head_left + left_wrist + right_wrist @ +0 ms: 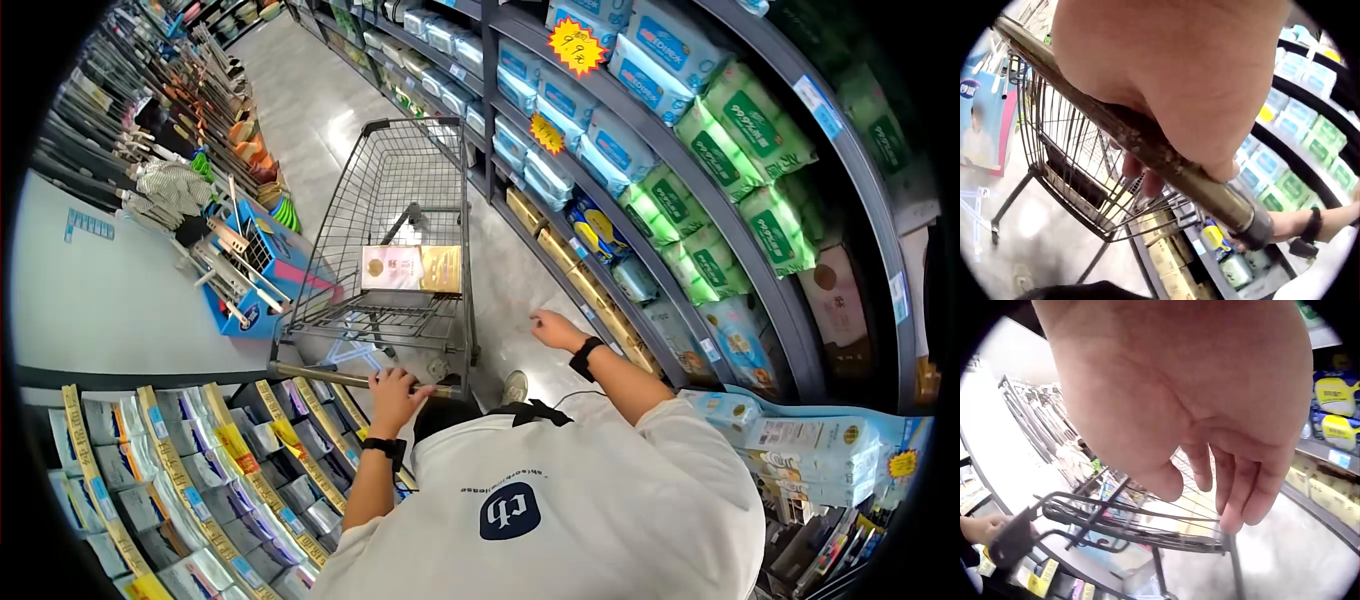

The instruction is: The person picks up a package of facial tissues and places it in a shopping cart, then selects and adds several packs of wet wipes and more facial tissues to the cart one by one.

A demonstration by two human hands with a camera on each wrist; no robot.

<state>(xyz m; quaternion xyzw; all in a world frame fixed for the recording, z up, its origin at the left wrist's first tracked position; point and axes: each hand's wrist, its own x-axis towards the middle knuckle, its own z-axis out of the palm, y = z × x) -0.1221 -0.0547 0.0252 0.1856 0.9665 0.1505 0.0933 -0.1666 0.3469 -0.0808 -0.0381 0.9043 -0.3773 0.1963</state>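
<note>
In the head view my left hand [397,400] grips the handle [1213,200] of a wire shopping cart [376,126]. The left wrist view shows its fingers curled under the worn bar near the dark end cap. Beyond the handle, a pink-and-white pack [390,268] and a gold pack [441,269] lie side by side in the basket. My right hand [557,330] hangs in the air right of the cart, holding nothing. Its fingers [1263,487] droop loosely in the right wrist view, overlapping the cart's frame there.
Shelves with blue wipe packs [655,60] and green packs [750,125] line the right side. Mops and brooms stand by a blue display box [235,290] on the left. A rack of small packets [190,480] sits at lower left. Grey floor [300,90] stretches ahead.
</note>
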